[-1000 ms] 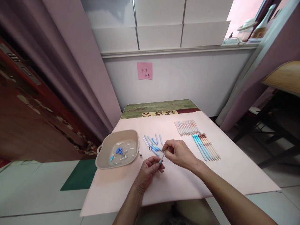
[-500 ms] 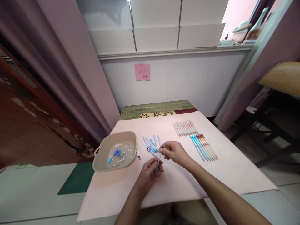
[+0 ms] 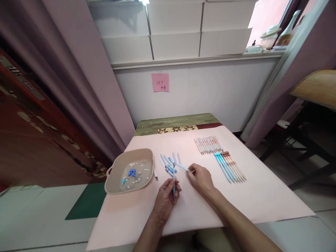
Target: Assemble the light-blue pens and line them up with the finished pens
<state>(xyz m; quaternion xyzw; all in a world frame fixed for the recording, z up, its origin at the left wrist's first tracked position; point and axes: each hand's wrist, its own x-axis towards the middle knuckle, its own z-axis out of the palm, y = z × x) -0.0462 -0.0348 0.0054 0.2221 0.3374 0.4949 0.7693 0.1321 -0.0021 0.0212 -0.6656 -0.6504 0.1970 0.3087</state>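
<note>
My left hand (image 3: pixel 165 198) is closed around a partly assembled pen (image 3: pixel 174 175), with a thin white refill and dark tip sticking up from a blue-grey lower barrel. To the right, the fingers of my right hand (image 3: pixel 201 177) pinch the near end of a light blue pen barrel (image 3: pixel 183 167), low over the table. Its far end points toward a loose group of blue pen barrels (image 3: pixel 171 160). White refills (image 3: pixel 162 161) lie along the left side of that group.
A beige basket (image 3: pixel 111 182) at the left holds blue clips (image 3: pixel 132 172) and small white parts. Finished-looking blue and brown pens (image 3: pixel 229 166) lie in a row at the right, with clear-topped pens (image 3: pixel 208 145) behind them. Pink paper (image 3: pixel 199 213) covers the table.
My right hand has moved away from the left one, rightward, and now has a light blue barrel. The refill in my left hand's pen part now stands exposed.
</note>
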